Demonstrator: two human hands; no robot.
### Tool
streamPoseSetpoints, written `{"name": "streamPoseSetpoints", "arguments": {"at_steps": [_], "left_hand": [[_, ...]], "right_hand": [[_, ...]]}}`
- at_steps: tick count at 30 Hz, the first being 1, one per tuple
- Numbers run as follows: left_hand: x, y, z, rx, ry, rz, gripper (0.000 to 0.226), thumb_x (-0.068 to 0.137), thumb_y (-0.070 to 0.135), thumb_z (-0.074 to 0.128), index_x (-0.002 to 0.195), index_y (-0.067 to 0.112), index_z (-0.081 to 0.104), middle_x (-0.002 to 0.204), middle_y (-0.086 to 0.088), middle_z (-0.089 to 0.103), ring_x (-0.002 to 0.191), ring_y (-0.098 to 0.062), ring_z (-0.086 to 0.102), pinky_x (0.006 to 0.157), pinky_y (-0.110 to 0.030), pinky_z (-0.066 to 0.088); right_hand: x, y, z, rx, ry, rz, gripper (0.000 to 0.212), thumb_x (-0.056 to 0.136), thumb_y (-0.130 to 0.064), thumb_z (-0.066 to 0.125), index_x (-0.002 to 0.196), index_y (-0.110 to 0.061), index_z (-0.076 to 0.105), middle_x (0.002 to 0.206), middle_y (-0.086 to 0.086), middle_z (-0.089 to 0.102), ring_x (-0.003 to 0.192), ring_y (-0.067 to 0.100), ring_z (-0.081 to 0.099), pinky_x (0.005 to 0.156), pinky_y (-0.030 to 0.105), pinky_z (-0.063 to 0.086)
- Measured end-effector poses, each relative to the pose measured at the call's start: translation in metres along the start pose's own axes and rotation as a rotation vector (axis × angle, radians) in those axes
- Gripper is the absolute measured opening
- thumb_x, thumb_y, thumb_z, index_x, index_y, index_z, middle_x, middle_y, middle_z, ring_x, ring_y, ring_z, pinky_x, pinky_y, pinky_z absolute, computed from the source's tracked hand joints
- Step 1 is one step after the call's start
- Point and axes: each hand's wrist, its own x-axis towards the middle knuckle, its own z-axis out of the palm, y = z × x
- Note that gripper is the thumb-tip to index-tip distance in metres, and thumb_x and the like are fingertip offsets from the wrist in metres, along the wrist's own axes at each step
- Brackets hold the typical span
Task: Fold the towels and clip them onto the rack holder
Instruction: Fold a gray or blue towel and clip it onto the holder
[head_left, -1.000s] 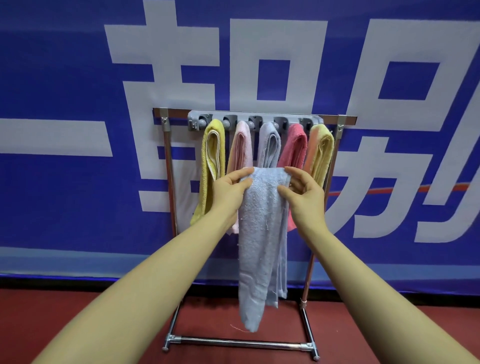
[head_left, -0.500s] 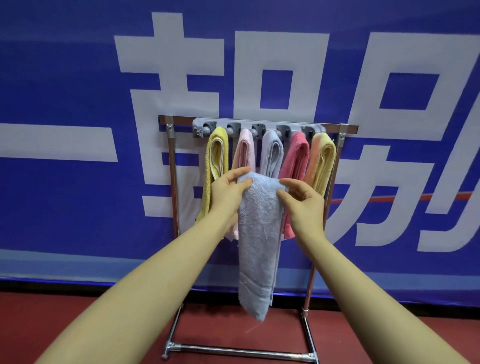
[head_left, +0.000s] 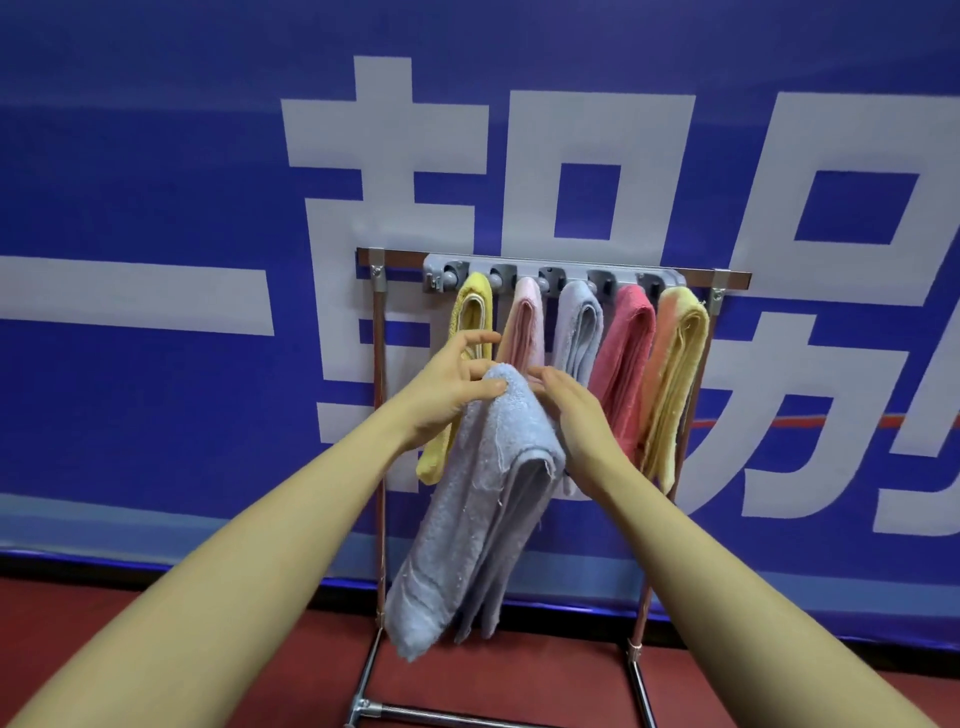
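A blue banner (head_left: 156, 415) with large white characters hangs behind the metal rack (head_left: 378, 415) on a red floor (head_left: 104, 649).

Your left hand (head_left: 447, 395) pinches the folded light-blue towel (head_left: 483, 509) at its top, just below five clipped towels (head_left: 628, 358) on the grey clip holder (head_left: 550, 273); your right hand (head_left: 576, 410) rests against the towel's right side, fingers extended and relaxed.

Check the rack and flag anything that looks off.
All five clips on the grey rack holder already hold folded towels, yet the left hand holds a sixth, pale blue terry towel, leaving it no free clip. The right hand touches it.
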Motion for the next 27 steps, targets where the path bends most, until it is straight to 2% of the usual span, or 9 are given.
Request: {"name": "streamPoseSetpoints", "arguments": {"at_steps": [4,9,11,13,15,16,19,22,27], "left_hand": [[-0.006,0.01,-0.021,0.063,-0.018,0.006,0.056,0.088,-0.003,0.059,0.132,0.015,0.03,0.108,-0.014,0.067,0.099,-0.023,0.064,0.089,-0.038,0.051],[-0.008,0.012,-0.045,0.076,0.018,-0.007,0.055,0.087,0.003,0.062,0.131,0.019,0.033,0.105,-0.011,0.069,0.101,-0.031,0.062,0.097,-0.057,0.042],[-0.007,0.013,-0.053,0.058,0.04,-0.003,0.052,0.088,0.0,0.06,0.13,0.019,0.034,0.103,-0.011,0.069,0.097,-0.027,0.065,0.092,-0.051,0.047],[-0.005,0.014,-0.06,0.055,0.047,-0.001,0.051,0.088,-0.001,0.058,0.129,0.018,0.035,0.101,-0.01,0.068,0.091,-0.021,0.066,0.081,-0.038,0.053],[-0.002,0.014,-0.067,0.075,0.067,-0.001,0.046,0.089,0.001,0.058,0.126,0.02,0.039,0.099,-0.008,0.068,0.085,-0.015,0.067,0.069,-0.026,0.051],[0.0,0.013,-0.072,0.091,0.087,0.0,0.042,0.089,0.003,0.059,0.122,0.022,0.042,0.098,-0.008,0.068,0.085,-0.014,0.066,0.069,-0.025,0.05],[0.011,0.008,-0.085,0.127,0.203,0.019,0.031,0.087,0.004,0.063,0.107,0.024,0.051,0.1,-0.008,0.064,0.095,-0.019,0.062,0.086,-0.034,0.051],[0.029,0.006,-0.095,0.09,0.37,0.074,0.023,0.085,0.002,0.064,0.095,0.02,0.054,0.092,-0.002,0.06,0.086,-0.015,0.058,0.079,-0.031,0.049],[0.069,0.003,-0.115,0.006,0.531,0.168,0.022,0.083,-0.004,0.063,0.082,0.018,0.059,0.084,-0.001,0.057,0.081,-0.015,0.055,0.082,-0.033,0.05]], "right_hand": [[0.006,0.005,0.021,0.062,-0.144,0.132,0.028,0.097,-0.025,0.045,0.094,-0.013,0.07,0.093,0.012,0.07,0.091,0.029,0.062,0.09,0.044,0.046],[0.015,0.001,0.036,0.099,-0.18,0.137,0.011,0.088,-0.013,0.06,0.088,-0.005,0.067,0.09,0.013,0.066,0.08,0.024,0.062,0.074,0.034,0.047],[0.02,0.002,0.039,0.099,-0.22,0.121,0.011,0.091,-0.015,0.059,0.082,-0.01,0.063,0.082,0.008,0.064,0.074,0.022,0.058,0.069,0.032,0.044],[0.025,0.002,0.044,0.045,-0.226,0.082,0.014,0.093,-0.018,0.059,0.079,-0.013,0.06,0.08,0.007,0.063,0.072,0.02,0.056,0.067,0.029,0.044],[0.031,0.001,0.05,-0.002,-0.17,0.027,0.011,0.093,-0.016,0.06,0.083,-0.011,0.062,0.078,0.007,0.063,0.068,0.016,0.059,0.064,0.025,0.047],[0.034,-0.002,0.054,-0.016,-0.133,-0.006,0.009,0.092,-0.015,0.061,0.085,-0.01,0.062,0.077,0.008,0.063,0.068,0.016,0.059,0.064,0.025,0.048],[0.048,-0.01,0.065,-0.07,-0.018,-0.099,0.002,0.09,-0.012,0.062,0.091,-0.01,0.061,0.074,0.007,0.057,0.068,0.014,0.055,0.065,0.022,0.048],[0.068,-0.015,0.079,-0.063,0.016,-0.189,0.011,0.089,-0.005,0.062,0.096,-0.012,0.056,0.075,0.002,0.058,0.066,0.01,0.054,0.062,0.016,0.047],[0.116,-0.011,0.104,-0.114,0.085,-0.317,0.017,0.088,-0.004,0.063,0.08,-0.019,0.058,0.086,0.006,0.062,0.078,0.011,0.057,0.074,0.024,0.047]]}}
